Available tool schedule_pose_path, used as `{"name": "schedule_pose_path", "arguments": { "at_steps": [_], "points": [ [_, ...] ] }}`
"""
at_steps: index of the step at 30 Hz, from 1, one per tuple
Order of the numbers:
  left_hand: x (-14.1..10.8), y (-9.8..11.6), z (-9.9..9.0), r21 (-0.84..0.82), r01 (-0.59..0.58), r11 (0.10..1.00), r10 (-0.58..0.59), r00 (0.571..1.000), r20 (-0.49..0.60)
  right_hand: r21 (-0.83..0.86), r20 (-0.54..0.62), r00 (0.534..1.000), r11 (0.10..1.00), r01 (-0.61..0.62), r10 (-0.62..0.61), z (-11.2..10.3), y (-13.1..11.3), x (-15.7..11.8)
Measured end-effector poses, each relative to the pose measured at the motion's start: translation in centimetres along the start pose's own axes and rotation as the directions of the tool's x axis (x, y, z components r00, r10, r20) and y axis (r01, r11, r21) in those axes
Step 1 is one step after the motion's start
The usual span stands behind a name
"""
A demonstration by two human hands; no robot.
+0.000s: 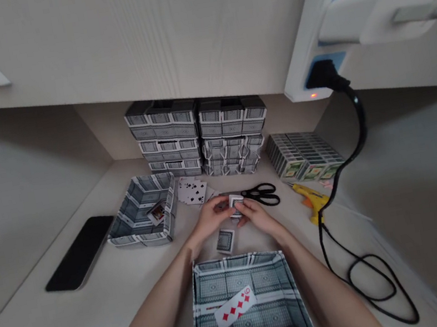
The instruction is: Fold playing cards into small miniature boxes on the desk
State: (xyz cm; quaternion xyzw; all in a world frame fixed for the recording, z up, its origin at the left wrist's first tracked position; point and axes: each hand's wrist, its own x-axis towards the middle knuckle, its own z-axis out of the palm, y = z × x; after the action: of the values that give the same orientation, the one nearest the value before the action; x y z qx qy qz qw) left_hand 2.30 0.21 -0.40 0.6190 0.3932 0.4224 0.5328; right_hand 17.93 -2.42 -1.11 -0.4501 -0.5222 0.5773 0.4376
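Note:
Both hands meet over the desk, around a small white-edged playing card [234,200] with a patterned back. My left hand [211,216] pinches its left side, and my right hand [255,215] has its fingers on the right side. Whether it is one card or several layers, I cannot tell. Just below lies a small stack of cards [225,241], back up. Nearest me, between my forearms, stands an open box [241,279] made of playing cards. A cut diamond card [236,309] lies in it. Black-handled scissors [263,195] rest beside my right hand.
Loose face-up cards [193,190] lie behind my left hand. A card-made tray [141,238] and a black phone [80,254] are at left. Stacked card boxes [171,149] stand at the back, packed decks [305,155] right of them. A yellow glue gun [314,202] trails a black cable [363,121].

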Motion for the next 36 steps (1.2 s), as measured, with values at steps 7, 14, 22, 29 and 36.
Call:
{"name": "schedule_pose_path", "arguments": {
  "at_steps": [7, 14, 22, 29, 36],
  "points": [
    [-0.5, 0.1, -0.2, 0.074, -0.129, 0.989, 0.135, 0.987, -0.087, 0.092, 0.051, 0.998, 0.995, 0.032, -0.037, -0.2, -0.5, -0.6],
    [-0.3, 0.1, -0.5, 0.094, -0.136, 0.986, 0.141, 0.989, -0.041, 0.212, -0.112, 0.994, 0.977, 0.02, 0.004, -0.1, -0.3, -0.4],
    [-0.3, -0.2, -0.4, 0.026, -0.04, 0.999, 0.041, 0.997, -0.059, 0.183, -0.15, 0.988, 0.983, -0.011, 0.039, 0.1, -0.4, -0.5],
    [0.2, -1.2, -0.9, -0.005, 0.011, 1.0, -0.011, 1.0, -0.004, 0.216, -0.069, 0.997, 0.976, -0.029, 0.045, -0.2, -0.5, -0.4],
    [0.3, -1.1, -1.0, -0.058, 0.062, 0.996, -0.06, 0.998, 0.036, 0.195, -0.064, 0.997, 0.981, -0.025, 0.038, -0.1, -0.6, -0.5]
  ]
}}
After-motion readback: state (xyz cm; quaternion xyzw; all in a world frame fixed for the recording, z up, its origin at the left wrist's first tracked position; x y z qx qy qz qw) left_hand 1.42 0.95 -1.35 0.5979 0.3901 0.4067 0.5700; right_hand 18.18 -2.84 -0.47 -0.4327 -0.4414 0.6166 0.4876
